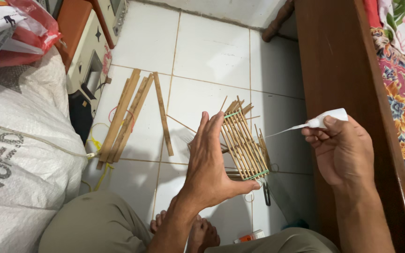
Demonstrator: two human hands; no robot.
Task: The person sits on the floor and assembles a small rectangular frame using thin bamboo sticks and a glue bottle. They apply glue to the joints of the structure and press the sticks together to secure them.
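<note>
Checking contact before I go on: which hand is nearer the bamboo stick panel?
Left. The left hand holds the bamboo stick panel by its edges. The right hand is off to its right, apart from it, gripping a white glue bottle.

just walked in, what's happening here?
A person seated on the tiled floor holds a small panel of thin bamboo sticks upright in the left hand. The right hand grips a small white squeeze bottle, its thin nozzle aimed at the panel. Loose bamboo strips lie on the floor beside.
</note>
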